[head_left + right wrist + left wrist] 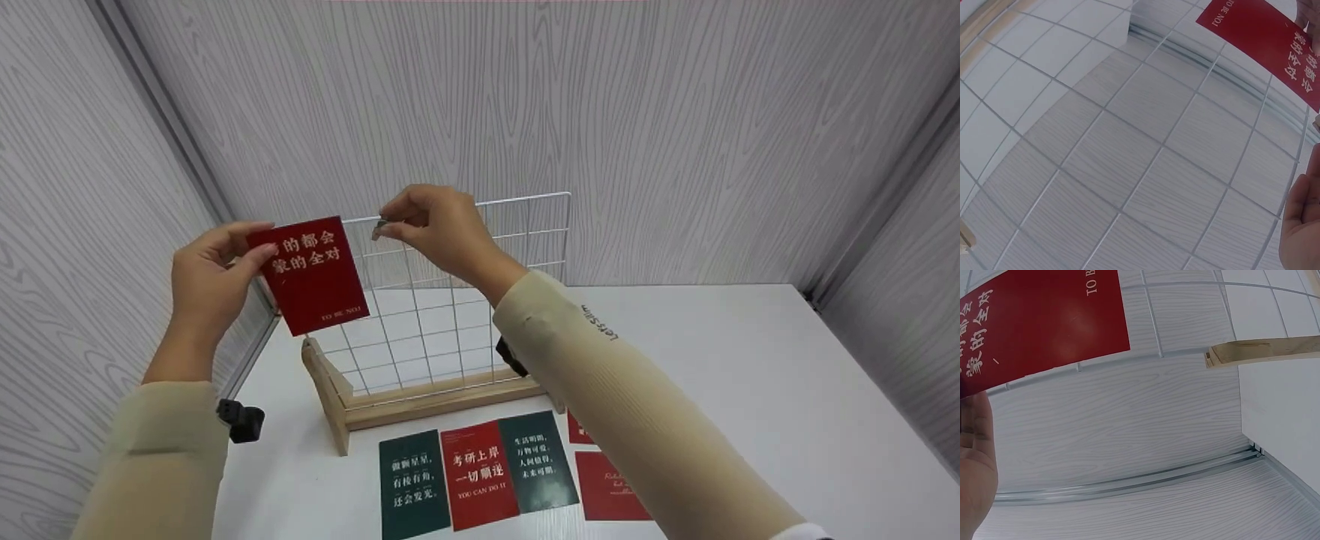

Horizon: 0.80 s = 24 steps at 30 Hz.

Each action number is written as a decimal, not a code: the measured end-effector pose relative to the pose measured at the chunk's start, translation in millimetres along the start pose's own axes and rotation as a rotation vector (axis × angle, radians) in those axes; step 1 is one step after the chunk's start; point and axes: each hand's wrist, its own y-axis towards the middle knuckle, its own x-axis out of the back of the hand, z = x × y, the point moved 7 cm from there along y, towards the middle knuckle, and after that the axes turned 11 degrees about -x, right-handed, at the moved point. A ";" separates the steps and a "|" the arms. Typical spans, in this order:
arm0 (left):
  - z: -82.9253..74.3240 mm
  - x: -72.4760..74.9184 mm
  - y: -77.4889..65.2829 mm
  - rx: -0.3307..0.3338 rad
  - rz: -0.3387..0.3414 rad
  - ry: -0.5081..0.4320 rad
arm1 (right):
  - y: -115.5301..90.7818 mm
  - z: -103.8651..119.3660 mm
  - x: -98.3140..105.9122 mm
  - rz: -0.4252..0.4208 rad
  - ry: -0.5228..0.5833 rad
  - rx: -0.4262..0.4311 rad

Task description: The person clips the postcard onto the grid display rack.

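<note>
My left hand (210, 277) pinches a red card (319, 296) with white lettering by its left edge, thumb in front. The card is held upright, slightly tilted, before the upper left corner of a white wire grid rack (442, 330). Just right of the card, near the rack's top wire, my right hand (442, 225) pinches a small clip (379, 226) between thumb and fingertips; the clip is mostly hidden. In the left wrist view the red card (1050, 320) overlaps the grid wires. In the right wrist view the clip (1317, 121) shows at the right edge, close to the card.
The rack stands in a wooden base (450, 401) on a white table (712, 360). Before it lie a green card (414, 517), a red card (484, 514), another green card (540, 491) and further red cards (611, 502), partly under my right sleeve. Wood-grain panels (600, 112) surround the table.
</note>
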 end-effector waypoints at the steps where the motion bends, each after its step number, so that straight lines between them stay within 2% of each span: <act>1: 0.2 0.6 -0.1 0.004 -0.003 0.008 | 1.5 1.1 -0.9 -0.001 0.007 -0.007; 6: 2.7 4.6 -1.2 0.029 -0.022 0.040 | 8.6 6.6 -3.9 -0.014 0.008 -0.037; 12: 0.9 8.7 0.0 -0.011 -0.050 0.101 | 14.1 12.0 -5.8 -0.043 0.004 -0.057; 18: -2.5 6.5 -1.0 -0.019 -0.032 0.110 | 16.5 17.7 -8.8 -0.083 0.027 -0.035; 24: -3.9 6.0 -3.3 0.006 -0.034 0.128 | 18.0 20.0 -12.8 -0.105 0.041 -0.042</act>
